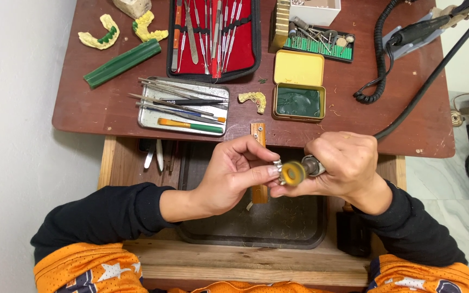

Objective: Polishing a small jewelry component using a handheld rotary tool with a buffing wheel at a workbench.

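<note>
over the dark tray (299, 230) set into the wooden frame below the desk (109, 111), your two hands met close together. your left hand (233, 176) pinched a small silvery metal piece (277, 165) between thumb and fingertips, closed on it. your right hand (340, 165) was wrapped around a rotary handpiece (313, 165), clamped on its body, with a yellow polishing wheel (293, 173) at its tip. the wheel sat just beside the metal piece, touching or nearly so; you could not tell which from this view. a black cable (435, 73) ran from your right hand up across the desk toward the upper right.

on the desk beyond your hands lay a metal tray (150, 120) of long instruments, among them an orange and green handled tool (191, 126). just right of it sat a small yellowish dental cast (253, 100), and next to that an open yellow tin (298, 89) with dark green material in its lower half. farther back stood an open black case (256, 43) with a red lining, full of slim steel tools. to its left lay a green wax bar (121, 62) and two yellow dental casts (100, 35), one of them bearing green wax. to the right of the case a green block (321, 46) held a row of burs, and a coiled black cord (376, 59) lay near the far right of the desk. a narrow wooden peg (258, 133) stuck out from the desk edge behind your left hand.
</note>
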